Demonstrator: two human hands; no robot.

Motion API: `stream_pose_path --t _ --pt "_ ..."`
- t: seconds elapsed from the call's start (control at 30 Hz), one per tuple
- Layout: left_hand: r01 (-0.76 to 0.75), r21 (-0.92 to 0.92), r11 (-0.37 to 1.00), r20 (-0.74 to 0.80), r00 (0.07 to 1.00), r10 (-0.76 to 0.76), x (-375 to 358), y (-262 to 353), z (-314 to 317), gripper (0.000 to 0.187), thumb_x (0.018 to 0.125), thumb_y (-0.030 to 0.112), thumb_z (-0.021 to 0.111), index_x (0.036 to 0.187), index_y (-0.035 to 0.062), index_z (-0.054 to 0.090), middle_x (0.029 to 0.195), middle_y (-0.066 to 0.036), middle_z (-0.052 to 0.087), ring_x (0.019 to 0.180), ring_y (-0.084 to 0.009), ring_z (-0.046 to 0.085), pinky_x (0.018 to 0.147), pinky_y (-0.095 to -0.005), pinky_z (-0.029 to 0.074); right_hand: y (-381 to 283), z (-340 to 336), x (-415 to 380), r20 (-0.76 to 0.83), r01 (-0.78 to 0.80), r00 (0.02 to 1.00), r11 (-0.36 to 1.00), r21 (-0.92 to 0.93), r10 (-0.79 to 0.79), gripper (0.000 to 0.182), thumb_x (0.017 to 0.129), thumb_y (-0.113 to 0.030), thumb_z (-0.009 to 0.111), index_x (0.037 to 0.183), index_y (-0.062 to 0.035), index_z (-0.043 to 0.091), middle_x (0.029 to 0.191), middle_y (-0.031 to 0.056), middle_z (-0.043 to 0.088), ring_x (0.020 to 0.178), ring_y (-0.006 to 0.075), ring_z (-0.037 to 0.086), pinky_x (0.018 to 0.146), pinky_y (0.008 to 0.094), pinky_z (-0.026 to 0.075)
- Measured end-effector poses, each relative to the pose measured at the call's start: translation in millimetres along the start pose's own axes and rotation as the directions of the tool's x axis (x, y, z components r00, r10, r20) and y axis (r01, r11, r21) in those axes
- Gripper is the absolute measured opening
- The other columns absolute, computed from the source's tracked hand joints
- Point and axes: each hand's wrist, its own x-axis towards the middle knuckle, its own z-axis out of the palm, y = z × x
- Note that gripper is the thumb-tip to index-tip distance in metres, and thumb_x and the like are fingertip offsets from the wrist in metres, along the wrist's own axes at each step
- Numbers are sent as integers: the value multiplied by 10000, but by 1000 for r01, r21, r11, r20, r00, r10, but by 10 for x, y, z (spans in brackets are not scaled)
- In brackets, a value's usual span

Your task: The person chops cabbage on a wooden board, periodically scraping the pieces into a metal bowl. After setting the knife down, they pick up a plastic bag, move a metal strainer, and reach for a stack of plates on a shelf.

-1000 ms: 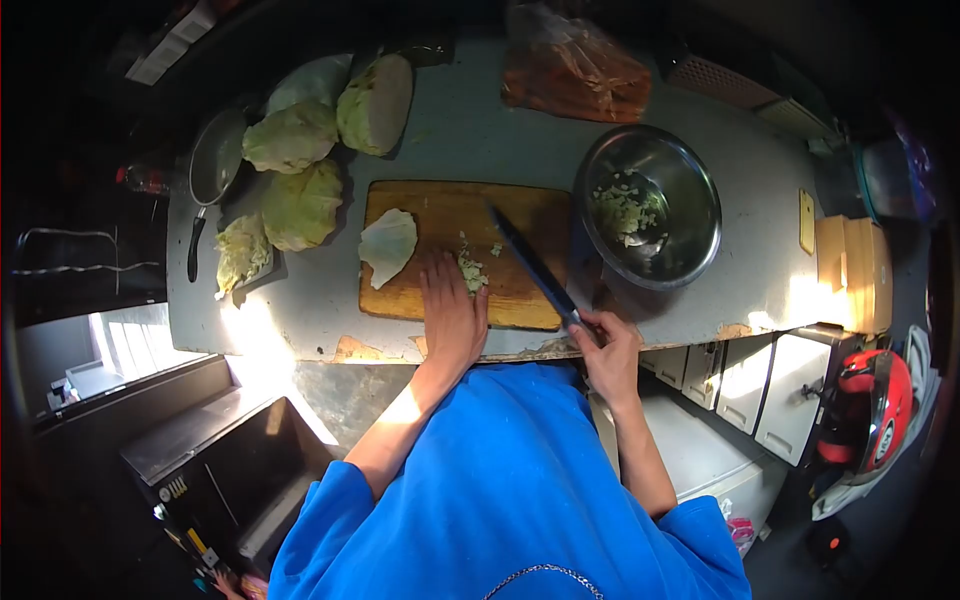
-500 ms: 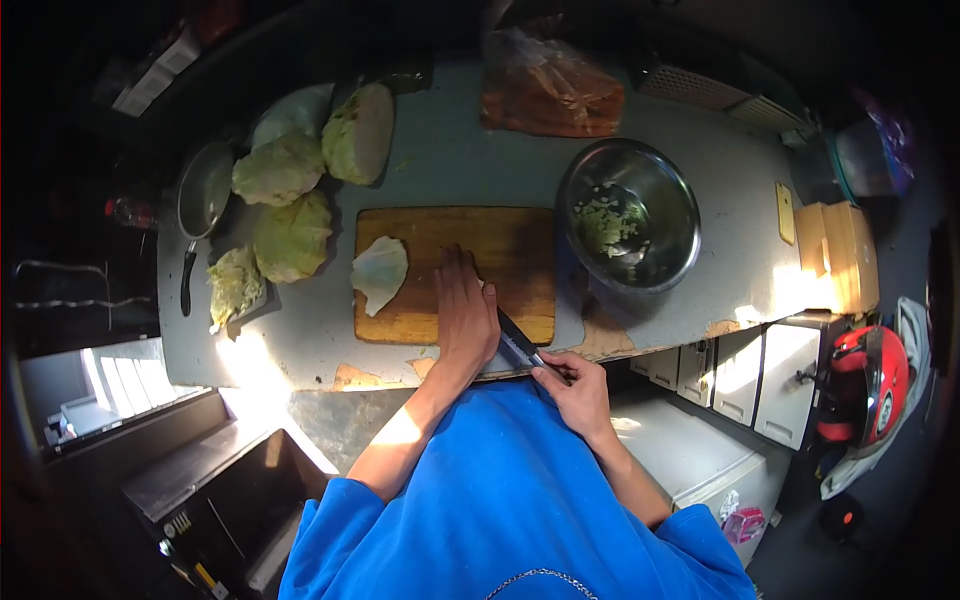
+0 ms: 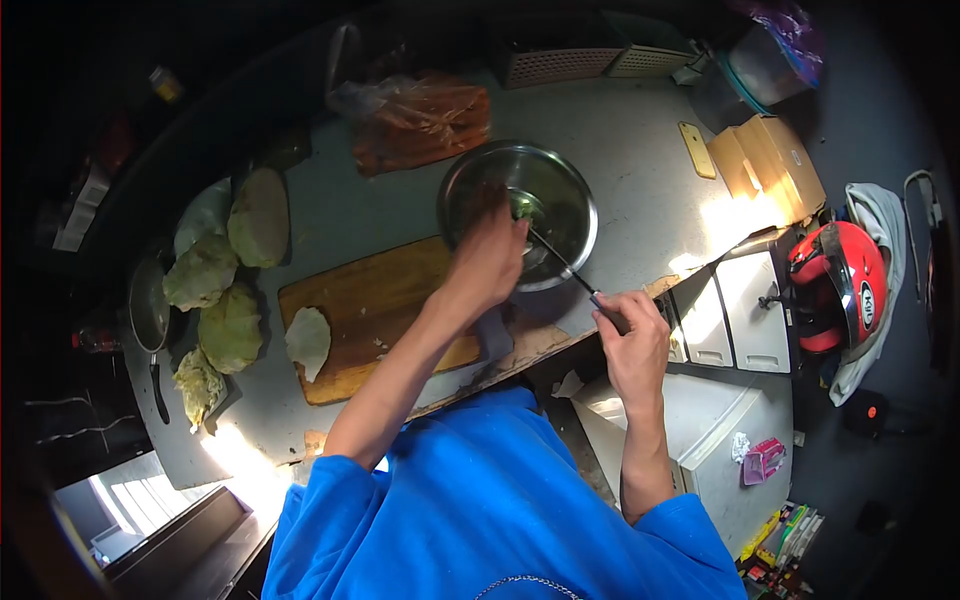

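Note:
My right hand (image 3: 637, 340) is closed around the dark handle of a knife (image 3: 555, 252), whose blade reaches over the near rim of a steel bowl (image 3: 583, 190). My left hand (image 3: 490, 258) is above the bowl's left side, close to the blade. Shadow and blur hide its fingers. Some chopped cabbage (image 3: 524, 209) shows inside the bowl. Left of the bowl lies a wooden cutting board (image 3: 375, 290), partly under my left forearm. A pale cabbage leaf (image 3: 308, 343) rests on its left end, with tiny scraps nearby.
Several cabbage heads (image 3: 230, 328) stand at the left beside a frying pan (image 3: 150, 305). A bag of carrots (image 3: 425, 122) lies behind the bowl. At the right are a phone (image 3: 697, 150), a cardboard box (image 3: 775, 170) and a red helmet (image 3: 840, 285).
My left hand has moved from the cutting board to the bowl. My right hand has lifted the knife from the table edge toward the bowl. The view has turned to the right.

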Motion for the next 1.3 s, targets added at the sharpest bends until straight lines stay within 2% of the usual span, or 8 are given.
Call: stream_pose_path --t 0.17,0.3,0.37,0.5,0.7,0.9,1.07,1.3 --pt "232 -427 874 47 971 -235 -152 -129 -537 441 1034 235 532 1363 -58 551 1384 -263 584 1245 -359 598 1062 -379 443 168 -7 94 -61 20 998 999 -47 -23 167 794 15 771 954 -26 745 924 98 676 813 291 682 731 377 527" --pt "310 -435 845 -61 926 -371 -778 -369 -892 407 1027 254 559 1320 -23 607 1333 -193 644 1185 -287 639 1005 -340 468 60 24 74 -4 -38 999 975 218 40 175 799 30 770 972 18 743 952 138 714 854 259 710 777 337 550" --pt "480 -162 862 -191 842 -505 -1104 -457 -940 407 1026 237 546 1324 -37 594 1302 -208 648 1201 -317 633 1024 -384 467 -45 128 -6 157 -100 986 937 335 48 194 802 24 774 991 32 733 994 143 733 914 242 725 812 318 556" --pt "381 334 862 -233 920 -316 -1719 -656 -641 586 1001 236 550 1451 -105 394 1480 -353 407 1402 -505 368 1172 -522 302 -199 573 -169 435 -71 896 937 343 -91 221 822 -30 767 1036 16 736 984 156 723 872 292 716 776 337 552" --pt "552 404 729 -263 834 -486 -2248 -495 -389 695 1006 255 529 1462 -200 266 1556 -381 248 1484 -528 166 1206 -597 166 -7 1161 -321 451 -34 888 962 269 -94 217 840 -78 758 1034 16 735 958 165 718 840 316 699 745 364 530" --pt "489 487 724 -236 872 -429 -2067 -721 -401 523 1034 153 447 1459 -138 351 1555 -320 320 1480 -472 237 1209 -574 186 64 1101 -355 607 -86 789 961 262 -95 245 836 -70 769 1054 34 728 962 162 725 859 268 715 778 342 535" --pt "329 283 901 -228 936 -270 -2152 -864 -470 399 897 -8 569 1288 21 637 1364 -163 611 1330 -327 534 1096 -458 452 156 1041 -421 705 -365 708 876 315 41 261 854 -75 788 1080 38 720 906 105 745 834 135 695 774 268 541" --pt "244 229 942 -151 965 -213 -2187 -837 -730 327 803 -63 640 1103 20 737 1182 -128 718 1139 -296 679 920 -375 575 156 601 -381 715 -552 686 737 390 135 304 867 -60 792 1144 18 694 861 46 720 741 52 624 650 209 497"
